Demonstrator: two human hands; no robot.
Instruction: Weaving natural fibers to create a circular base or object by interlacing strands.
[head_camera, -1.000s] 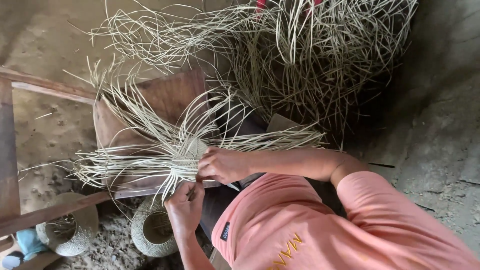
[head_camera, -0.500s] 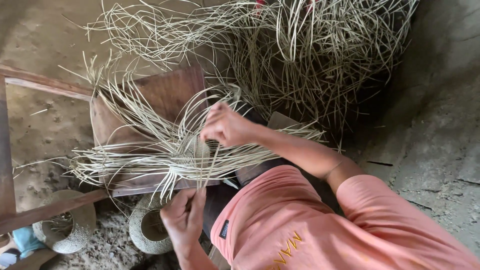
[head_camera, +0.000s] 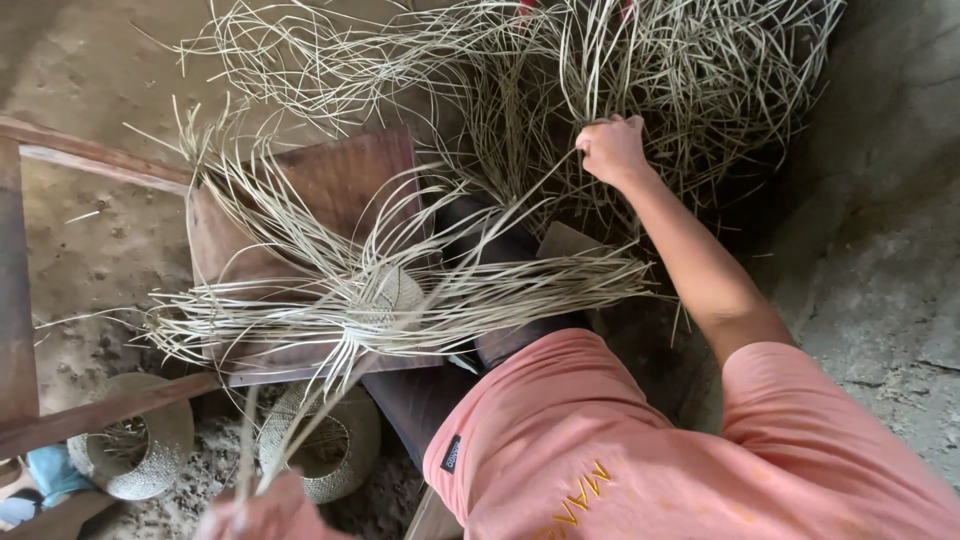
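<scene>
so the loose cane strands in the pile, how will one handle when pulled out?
Probably floppy and springy: strands in the pile curve and loop freely. Likely light, since they are thin. May snag, as they lie tangled; the right hand grips some there. The left hand holds strands that bend from the woven base.

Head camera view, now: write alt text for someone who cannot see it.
Seen from above, a person in a pink shirt grips strands in a loose reed pile with the right hand. The left hand, blurred at the bottom edge, holds strands from a half-woven base on a wooden board. Two woven baskets sit on the floor.
</scene>
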